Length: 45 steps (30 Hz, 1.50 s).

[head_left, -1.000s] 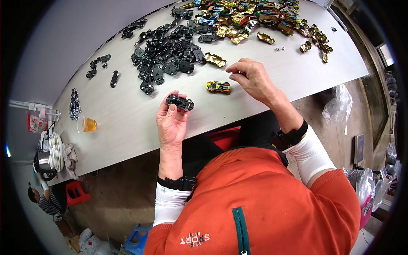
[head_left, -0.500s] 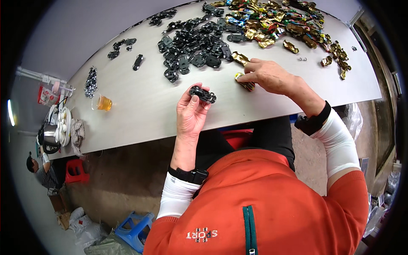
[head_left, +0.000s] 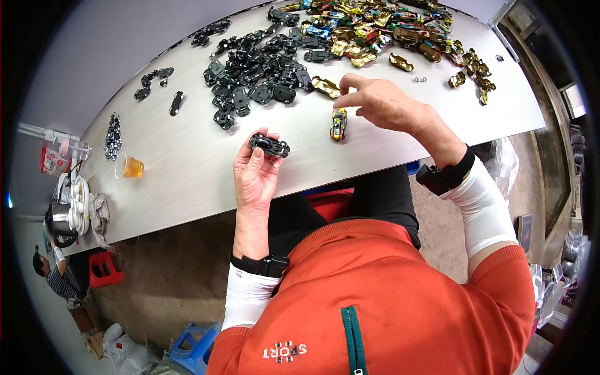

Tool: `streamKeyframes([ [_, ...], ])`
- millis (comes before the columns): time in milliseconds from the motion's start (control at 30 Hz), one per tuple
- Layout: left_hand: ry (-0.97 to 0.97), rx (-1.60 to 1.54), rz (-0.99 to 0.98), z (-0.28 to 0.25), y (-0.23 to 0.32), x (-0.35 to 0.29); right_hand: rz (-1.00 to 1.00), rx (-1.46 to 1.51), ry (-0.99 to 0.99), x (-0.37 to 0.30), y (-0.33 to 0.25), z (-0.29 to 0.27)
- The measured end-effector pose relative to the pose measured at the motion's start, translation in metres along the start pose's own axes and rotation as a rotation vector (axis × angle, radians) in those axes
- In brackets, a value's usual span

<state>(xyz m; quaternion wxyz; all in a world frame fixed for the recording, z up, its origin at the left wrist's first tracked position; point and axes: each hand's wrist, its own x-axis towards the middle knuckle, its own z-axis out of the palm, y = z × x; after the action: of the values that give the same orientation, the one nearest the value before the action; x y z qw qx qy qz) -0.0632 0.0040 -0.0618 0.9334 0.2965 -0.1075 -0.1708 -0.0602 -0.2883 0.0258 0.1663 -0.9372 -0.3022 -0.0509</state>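
Head view: left hand [head_left: 255,175] is raised palm-up above the near table [head_left: 187,169] edge, fingers curled, pinching a black toy car chassis [head_left: 269,145] at the fingertips. Right hand [head_left: 384,103] hovers loosely open, fingers half-bent, thumb and forefinger just above a yellow toy car [head_left: 338,124] lying on the table; contact unclear. Pile of black chassis parts [head_left: 256,75] beyond, pile of coloured car bodies [head_left: 387,31] far right.
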Motion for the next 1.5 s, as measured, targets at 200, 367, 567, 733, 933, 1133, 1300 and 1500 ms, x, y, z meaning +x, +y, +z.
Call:
streamKeyframes([
  [200,-0.009,0.048,-0.006,0.001,0.001,-0.001,-0.058,-0.074,-0.200,0.012,-0.012,0.019],
  [367,-0.014,0.041,0.011,0.003,0.001,-0.001,0.007,-0.006,-0.166,0.013,-0.016,0.018],
  [567,-0.034,0.051,0.003,0.007,0.001,-0.003,0.042,0.002,-0.095,0.007,-0.020,0.023],
  [733,-0.045,0.048,-0.018,0.005,0.002,-0.004,0.087,0.010,-0.093,0.009,-0.025,0.025],
  [933,-0.009,0.052,-0.008,0.007,0.000,-0.004,0.071,0.043,-0.092,0.005,-0.019,0.024],
  [1133,-0.012,0.079,-0.004,0.008,0.001,-0.004,0.076,0.023,-0.081,0.005,-0.025,0.018],
  [1300,-0.015,0.078,0.012,0.007,0.003,-0.005,0.082,0.383,0.092,0.014,-0.031,0.030],
  [1500,-0.012,0.107,0.056,0.008,-0.002,-0.005,0.345,1.075,0.325,0.019,-0.083,0.038],
])
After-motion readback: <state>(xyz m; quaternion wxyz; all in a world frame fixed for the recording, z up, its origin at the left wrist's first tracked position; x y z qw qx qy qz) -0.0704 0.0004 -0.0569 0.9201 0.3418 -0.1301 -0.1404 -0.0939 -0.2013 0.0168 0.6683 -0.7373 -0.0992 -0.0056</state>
